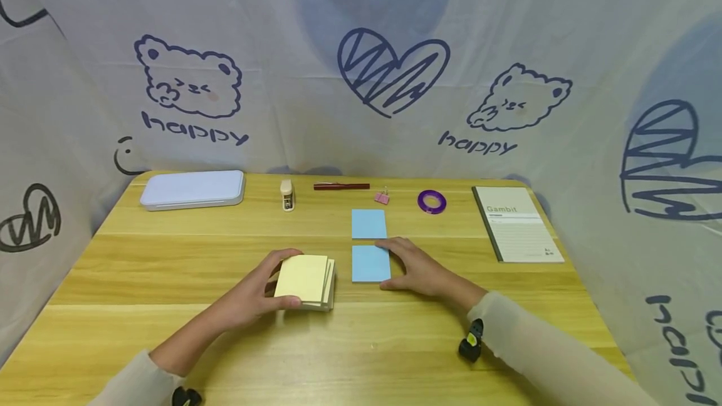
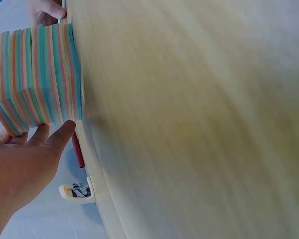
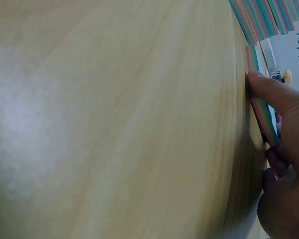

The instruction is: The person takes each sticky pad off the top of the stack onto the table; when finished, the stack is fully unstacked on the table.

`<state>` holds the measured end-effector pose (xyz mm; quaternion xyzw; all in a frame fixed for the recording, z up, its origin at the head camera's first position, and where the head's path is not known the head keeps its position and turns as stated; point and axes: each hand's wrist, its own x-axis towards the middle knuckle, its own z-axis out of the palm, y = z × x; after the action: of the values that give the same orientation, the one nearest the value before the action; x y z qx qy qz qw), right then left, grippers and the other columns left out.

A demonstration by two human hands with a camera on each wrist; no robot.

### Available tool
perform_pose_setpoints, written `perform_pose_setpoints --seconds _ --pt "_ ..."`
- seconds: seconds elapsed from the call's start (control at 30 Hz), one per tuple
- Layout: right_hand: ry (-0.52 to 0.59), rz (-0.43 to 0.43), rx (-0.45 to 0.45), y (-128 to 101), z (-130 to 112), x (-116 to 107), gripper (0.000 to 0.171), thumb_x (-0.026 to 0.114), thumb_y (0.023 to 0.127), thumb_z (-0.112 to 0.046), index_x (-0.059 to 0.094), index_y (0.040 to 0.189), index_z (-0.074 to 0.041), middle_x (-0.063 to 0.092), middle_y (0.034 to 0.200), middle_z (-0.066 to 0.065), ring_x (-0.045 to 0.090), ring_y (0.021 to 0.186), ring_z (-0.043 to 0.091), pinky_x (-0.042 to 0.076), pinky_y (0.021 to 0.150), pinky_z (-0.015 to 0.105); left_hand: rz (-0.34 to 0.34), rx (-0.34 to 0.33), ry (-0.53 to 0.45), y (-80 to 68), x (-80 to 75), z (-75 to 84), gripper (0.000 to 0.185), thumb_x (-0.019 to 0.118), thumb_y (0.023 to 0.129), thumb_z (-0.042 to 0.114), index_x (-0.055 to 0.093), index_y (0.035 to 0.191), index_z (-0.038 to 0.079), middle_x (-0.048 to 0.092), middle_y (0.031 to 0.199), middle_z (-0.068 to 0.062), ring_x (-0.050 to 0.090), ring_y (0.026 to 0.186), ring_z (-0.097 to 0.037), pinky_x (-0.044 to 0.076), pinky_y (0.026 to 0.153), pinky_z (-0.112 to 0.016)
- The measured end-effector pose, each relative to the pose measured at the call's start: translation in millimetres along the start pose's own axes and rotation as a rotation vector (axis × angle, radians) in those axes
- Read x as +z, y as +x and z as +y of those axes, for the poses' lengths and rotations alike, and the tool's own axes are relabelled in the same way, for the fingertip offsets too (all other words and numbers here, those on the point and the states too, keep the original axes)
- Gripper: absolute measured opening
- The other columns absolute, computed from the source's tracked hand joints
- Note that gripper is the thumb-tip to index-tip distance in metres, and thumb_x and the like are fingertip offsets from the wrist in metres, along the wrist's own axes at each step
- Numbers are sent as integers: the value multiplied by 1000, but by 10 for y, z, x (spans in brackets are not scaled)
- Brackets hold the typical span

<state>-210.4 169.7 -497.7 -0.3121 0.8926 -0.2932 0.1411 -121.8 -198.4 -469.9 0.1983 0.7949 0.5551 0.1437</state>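
My left hand point(image 1: 248, 299) grips a thick stack of sticky note pads point(image 1: 301, 277) by opposite edges, thumb on the near side and fingers at the far side. The stack has a pale yellow top. In the left wrist view its pads point(image 2: 35, 74) show striped sides of blue, pink, yellow and orange, slightly offset from one another. To the right, my right hand point(image 1: 420, 271) pinches a thin blue-topped sticky note pad point(image 1: 370, 265) between thumb and fingers, low at the tabletop. Just behind it lies another blue-topped sticky note pad point(image 1: 369, 224).
Along the back of the wooden table point(image 1: 141, 331) lie a pale pencil case point(image 1: 193, 189), a small white bottle point(image 1: 287, 195), a dark red pen point(image 1: 341, 187), a pink binder clip point(image 1: 381, 198) and a purple tape roll point(image 1: 431, 202). At right lies a notebook point(image 1: 521, 230).
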Motion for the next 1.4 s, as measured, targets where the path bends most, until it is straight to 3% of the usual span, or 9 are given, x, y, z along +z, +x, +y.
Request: perform_pose_setpoints --seconds 0.4,0.73,0.97,1.17,1.4 --pt "30 3 13 -10 5 -12 91 83 87 -46 37 160 -19 38 161 9 36 150 33 33 121 55 1 1 11 -2 -18 9 89 81 91 23 26 160 9 32 160 -19 29 148 -51 40 112 -65" --pt "36 34 -15 -13 -30 -30 90 83 87 -45 39 160 -18 39 161 8 36 150 32 32 122 54 -19 20 -45 -9 -52 -41 107 86 85 19 15 165 14 19 169 -15 17 153 -49 31 116 -68" --pt "61 58 -64 -11 -317 -51 87 84 88 -36 40 158 -13 42 160 10 40 148 33 35 120 55 -21 13 -78 -6 -45 -74 109 87 84 17 14 165 11 18 169 -17 19 154 -47 30 116 -69" --pt "123 22 -125 50 -650 19 88 85 87 -37 40 158 -12 40 162 8 37 150 31 35 120 55 -8 -38 -81 10 -31 -73 97 88 84 20 25 158 16 34 159 -19 26 151 -47 34 116 -66" --pt "223 -14 -129 159 -968 195 95 85 87 -39 32 162 -18 35 165 2 38 149 23 41 118 45 -10 -63 -32 24 -38 -64 89 87 86 24 30 154 17 38 156 -19 25 151 -50 31 117 -67"
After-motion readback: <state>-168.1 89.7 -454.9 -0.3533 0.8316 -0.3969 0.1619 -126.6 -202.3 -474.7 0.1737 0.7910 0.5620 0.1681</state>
